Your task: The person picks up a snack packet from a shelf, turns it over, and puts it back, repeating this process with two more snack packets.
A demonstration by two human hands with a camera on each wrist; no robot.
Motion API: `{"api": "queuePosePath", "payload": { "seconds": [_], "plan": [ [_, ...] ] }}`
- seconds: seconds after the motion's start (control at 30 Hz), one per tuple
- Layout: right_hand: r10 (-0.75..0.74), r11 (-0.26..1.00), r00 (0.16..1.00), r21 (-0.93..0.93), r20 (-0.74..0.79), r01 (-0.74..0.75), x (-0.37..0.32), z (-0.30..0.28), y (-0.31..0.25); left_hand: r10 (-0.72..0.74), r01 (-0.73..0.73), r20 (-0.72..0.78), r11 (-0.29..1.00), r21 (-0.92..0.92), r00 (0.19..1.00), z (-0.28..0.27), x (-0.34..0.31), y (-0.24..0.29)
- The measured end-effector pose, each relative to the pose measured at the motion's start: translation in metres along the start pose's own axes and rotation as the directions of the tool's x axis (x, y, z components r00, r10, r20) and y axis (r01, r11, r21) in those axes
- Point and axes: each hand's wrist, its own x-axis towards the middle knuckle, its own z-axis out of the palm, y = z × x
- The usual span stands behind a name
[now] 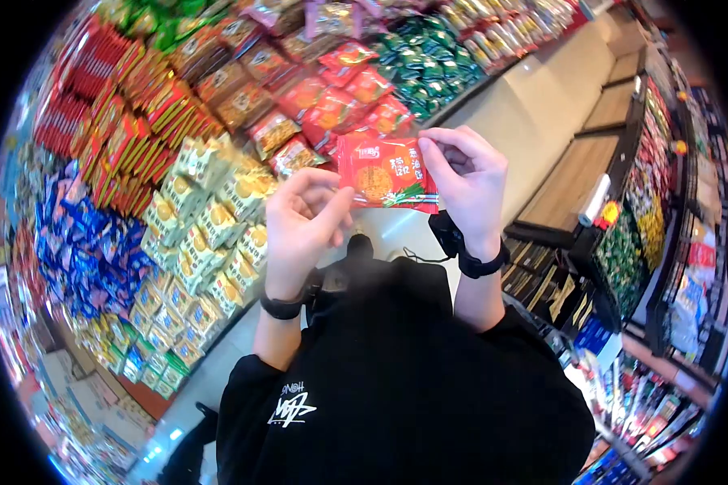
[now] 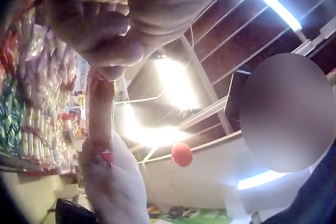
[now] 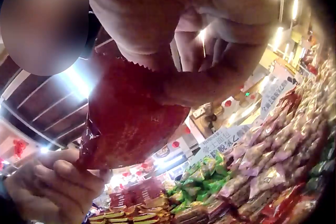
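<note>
Between both hands a red snack packet (image 1: 388,174), printed with a round golden cracker and green onions, is held up over the floor, its front toward the head camera. My left hand (image 1: 309,212) pinches its left edge between thumb and fingers. At the upper right corner my right hand (image 1: 467,174) pinches it with thumb and forefinger. The right wrist view shows the packet's plain red back (image 3: 134,113) and serrated edge, with the left hand (image 3: 55,187) at the far end. In the left wrist view the packet (image 2: 101,111) appears nearly edge-on.
A display piled with wrapped snacks fills the left and far side: yellow-white packets (image 1: 210,226), blue packets (image 1: 89,242), red packets (image 1: 332,101) and green packets (image 1: 429,65). To the right stands a shelf unit (image 1: 570,182) with wooden tops. A black strap sits on each wrist.
</note>
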Motion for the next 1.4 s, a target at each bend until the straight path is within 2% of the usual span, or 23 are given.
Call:
{"api": "queuePosePath", "payload": {
  "seconds": [0.13, 0.17, 0.27, 0.43, 0.57, 0.67, 0.7, 0.8, 0.87, 0.97, 1.07, 1.13, 1.27, 1.3, 1.4],
  "plan": [
    [0.022, 0.998, 0.985, -0.056, -0.169, -0.032, -0.031, -0.044, 0.002, -0.038, 0.034, 0.169, 0.999, 0.025, 0.985, 0.035, -0.005, -0.003],
    [0.068, 0.996, 0.975, -0.05, -0.214, -0.08, -0.043, -0.056, -0.003, -0.052, 0.043, 0.193, 0.998, 0.05, 0.98, 0.046, -0.008, -0.003],
    [0.096, 0.989, 0.937, -0.071, -0.336, -0.127, -0.085, -0.095, -0.017, -0.113, 0.075, 0.356, 0.99, 0.118, 0.928, 0.076, -0.023, -0.009],
    [0.143, 0.981, 0.832, -0.032, -0.536, -0.19, -0.164, -0.144, -0.03, -0.177, 0.05, 0.56, 0.971, 0.235, 0.809, 0.128, -0.056, -0.027],
    [0.182, 0.972, 0.723, 0.013, -0.667, -0.233, -0.231, -0.169, -0.041, -0.207, 0.042, 0.664, 0.966, 0.256, 0.719, 0.159, -0.101, -0.04],
    [0.145, 0.97, 0.652, -0.023, -0.744, -0.242, -0.283, -0.181, -0.054, -0.22, 0.054, 0.726, 0.968, 0.245, 0.652, 0.174, -0.137, -0.053],
    [0.17, 0.971, 0.623, 0.022, -0.764, -0.238, -0.298, -0.184, -0.06, -0.238, 0.069, 0.744, 0.965, 0.251, 0.625, 0.178, -0.148, -0.057],
    [0.105, 0.966, 0.547, -0.045, -0.831, -0.253, -0.35, -0.192, -0.068, -0.275, 0.02, 0.776, 0.947, 0.321, 0.568, 0.191, -0.184, -0.07],
    [0.09, 0.963, 0.485, -0.049, -0.87, -0.266, -0.387, -0.197, -0.077, -0.298, 0.035, 0.82, 0.946, 0.323, 0.489, 0.201, -0.208, -0.081],
    [0.11, 0.953, 0.333, 0.004, -0.937, -0.304, -0.439, -0.201, -0.09, -0.354, 0.05, 0.869, 0.932, 0.36, 0.346, 0.222, -0.24, -0.1],
    [0.081, 0.943, 0.175, 0.018, -0.981, -0.333, -0.49, -0.2, -0.103, -0.388, -0.063, 0.9, 0.911, 0.407, 0.199, 0.244, -0.277, -0.114],
    [0.022, 0.926, 0.082, -0.01, -0.996, -0.377, -0.524, -0.198, -0.115, -0.43, -0.098, 0.898, 0.893, 0.438, 0.093, 0.26, -0.302, -0.124],
    [-0.028, 0.904, -0.157, 0.042, -0.987, -0.425, -0.582, -0.188, -0.135, -0.478, -0.124, 0.868, 0.877, 0.464, -0.135, 0.288, -0.352, -0.151],
    [-0.056, 0.905, -0.208, 0.039, -0.976, -0.425, -0.594, -0.178, -0.14, -0.456, -0.154, 0.865, 0.889, 0.431, -0.21, 0.289, -0.362, -0.157],
    [-0.132, 0.879, -0.354, 0.056, -0.926, -0.474, -0.628, -0.165, -0.151, -0.471, -0.222, 0.801, 0.882, 0.416, -0.369, 0.303, -0.399, -0.175]
  ]
}}
